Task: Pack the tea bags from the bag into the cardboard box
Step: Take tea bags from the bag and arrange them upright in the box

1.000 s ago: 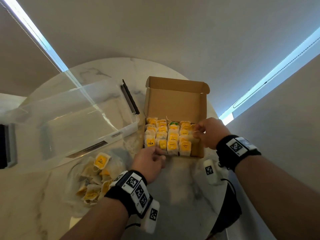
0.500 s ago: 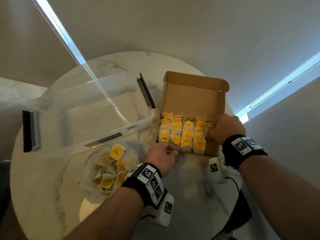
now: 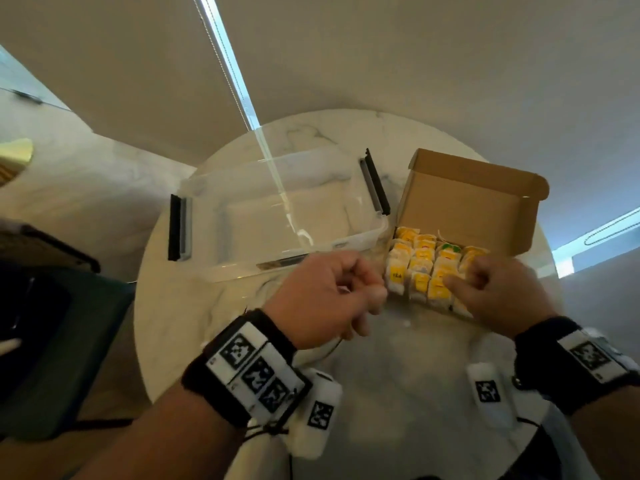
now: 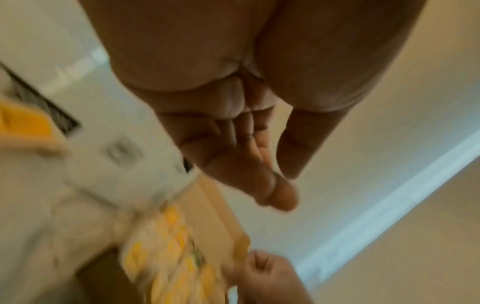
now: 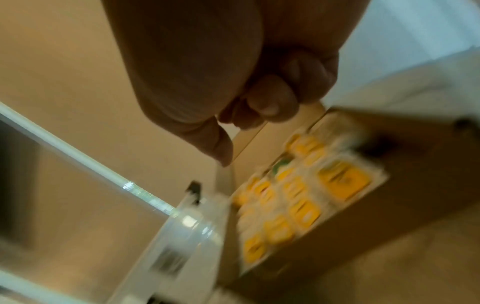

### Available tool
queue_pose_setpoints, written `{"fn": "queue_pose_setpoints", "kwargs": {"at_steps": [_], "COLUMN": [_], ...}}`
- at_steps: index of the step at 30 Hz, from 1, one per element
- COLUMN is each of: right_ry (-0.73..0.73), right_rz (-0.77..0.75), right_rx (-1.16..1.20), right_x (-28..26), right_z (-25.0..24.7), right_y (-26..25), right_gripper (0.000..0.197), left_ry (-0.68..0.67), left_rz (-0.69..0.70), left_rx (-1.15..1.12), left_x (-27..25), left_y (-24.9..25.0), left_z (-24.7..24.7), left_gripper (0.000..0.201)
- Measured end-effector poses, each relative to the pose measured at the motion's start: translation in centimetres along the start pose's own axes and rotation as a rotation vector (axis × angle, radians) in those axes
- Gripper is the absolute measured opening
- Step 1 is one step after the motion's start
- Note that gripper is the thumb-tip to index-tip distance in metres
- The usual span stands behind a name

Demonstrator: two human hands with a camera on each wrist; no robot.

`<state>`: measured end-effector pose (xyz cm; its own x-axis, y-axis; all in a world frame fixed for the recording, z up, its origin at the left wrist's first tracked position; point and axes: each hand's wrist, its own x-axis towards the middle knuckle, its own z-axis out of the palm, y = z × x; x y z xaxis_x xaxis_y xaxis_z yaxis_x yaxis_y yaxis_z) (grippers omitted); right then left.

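While cardboard box (image 3: 464, 216) sits near table edge (image 3: 145, 306), left hand (image 3: 325, 299) loose, right hand (image 3: 498, 296) clenched, empty.

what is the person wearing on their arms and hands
Both hands, the left hand and the right hand, are bare, with no gloves or sleeves. Each wrist carries a black band topped by white plates printed with black square markers. A small white marked module hangs under each wrist, with thin dark cords.

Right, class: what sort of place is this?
Probably a home or office room: a round white marble-look table, a clear plastic storage bin, and an open brown cardboard box of yellow-tagged tea bags.
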<state>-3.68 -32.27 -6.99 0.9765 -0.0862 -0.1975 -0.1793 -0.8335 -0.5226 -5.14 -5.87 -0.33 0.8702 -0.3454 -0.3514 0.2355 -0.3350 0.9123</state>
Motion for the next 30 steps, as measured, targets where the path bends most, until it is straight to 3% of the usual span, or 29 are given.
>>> {"fn": "queue_pose_setpoints", "kwargs": {"at_steps": [3,5,6,8,11,13,15,21,24,27,30], "right_ry": [-0.345,-0.527,-0.598,-0.690,-0.708,-0.676,-0.660,-0.680,-0.607,-0.398,-0.318], "right_rz": [-0.001,0.104,0.166,0.282,0.363,0.373,0.517,0.742,0.708,0.406,0.113], "right_rx": [0.199,0.295,0.330,0.387,0.420,0.455,0.626,1.133,1.144,0.716,0.379], "right_x": [-0.7,-0.6,-0.4,0.2,0.7,0.6,0.5,-0.4,-0.5,-0.4,-0.5], "right_z": [3.0,5.3,6.3,8.6,11.8,13.4,14.8,14.5,14.2,14.3,12.9], "right_y": [-4.5,-7.2,-8.3,-9.8,-11.4,-12.0,-11.8,-12.1,-12.0,-11.9,-12.2], "right_gripper": [0.038,0.045,0.059,0.081,0.079,0.063,0.050,0.039,0.034,0.024,0.030], "left_ry": [0.372,0.585,0.618,0.540,0.346,0.192,0.067,0.090,0.216,0.331,0.406], "left_rz": [-0.090,-0.310,-0.456,-0.679,-0.780,-0.769,-0.733,-0.668,-0.677,-0.621,-0.540], "left_rx": [0.030,0.133,0.150,0.024,-0.351,-0.700,-1.001,-1.229,-1.259,-1.222,-1.124], "left_x": [-2.8,-3.9,-4.3,-4.5,-4.0,-3.2,-2.6,-2.4,-2.1,-1.9,-1.9], "left_y": [-2.0,-5.7,-7.5,-10.4,-12.5,-13.7,-14.8,-16.2,-16.5,-16.6,-17.1], "left_z": [-6.2,-8.9,-9.4,-8.8,-6.0,-4.7,-4.4,-5.2,-5.0,-4.7,-4.6], "left_gripper": [0.012,0.019,0.025,0.041,0.049,0.060,0.077,0.074,0.059,0.046,0.039]}}
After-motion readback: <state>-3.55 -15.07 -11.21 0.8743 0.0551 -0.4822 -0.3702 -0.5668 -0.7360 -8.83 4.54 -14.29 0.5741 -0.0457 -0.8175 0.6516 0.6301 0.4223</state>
